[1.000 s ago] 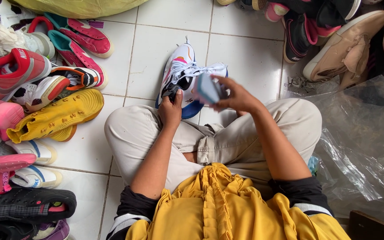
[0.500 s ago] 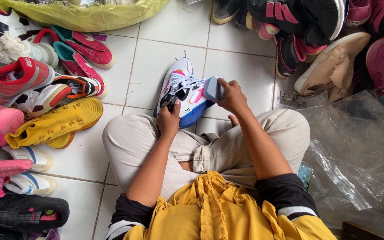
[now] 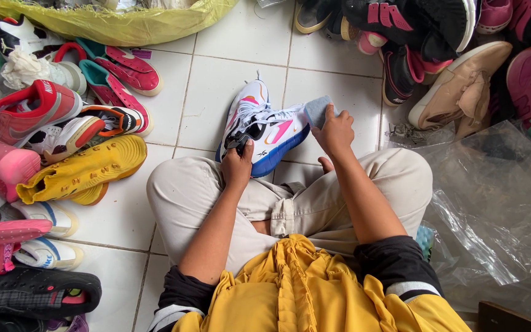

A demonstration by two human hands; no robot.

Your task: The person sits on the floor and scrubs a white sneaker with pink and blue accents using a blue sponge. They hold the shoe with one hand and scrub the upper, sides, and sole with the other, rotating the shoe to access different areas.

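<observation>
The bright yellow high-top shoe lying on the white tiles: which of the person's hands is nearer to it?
Left. The left hand grips the heel of the white sneaker, closer to the yellow high-top shoe. The right hand, holding a grey-blue sponge, is farther away across the sneaker.

We wear a yellow top [image 3: 314, 289] with a gathered ruffle down its middle, over black sleeves [image 3: 394, 264] edged with a pale band beside the ruffle. Below the top, beige trousers [image 3: 182, 190] cover both legs. Forearms and hands are bare.
</observation>
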